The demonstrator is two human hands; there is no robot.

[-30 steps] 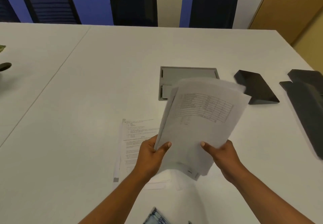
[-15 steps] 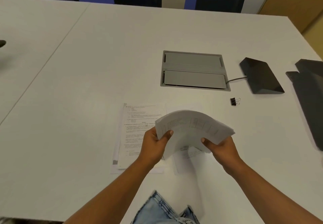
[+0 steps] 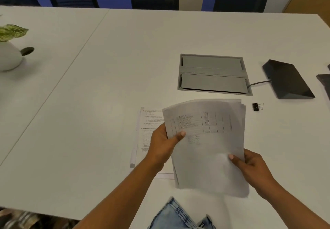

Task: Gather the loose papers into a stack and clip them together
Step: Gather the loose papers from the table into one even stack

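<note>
Flattened since before, stack (image 3: 205, 139) held by both hands; print unreadable.

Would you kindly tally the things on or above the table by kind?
Held paper stack: 1
Paper pile on the table: 1
Binder clip: 1
Black wedge device: 1
Cable hatch: 1
Plant pot: 1
Total: 6

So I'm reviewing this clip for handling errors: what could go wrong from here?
The sheaf of papers is fanned at its far edge, so it may get clipped uneven. Printed sheets lying under the left hand could be left out. Both hands are occupied, so fetching the binder clip means releasing one grip.
</note>
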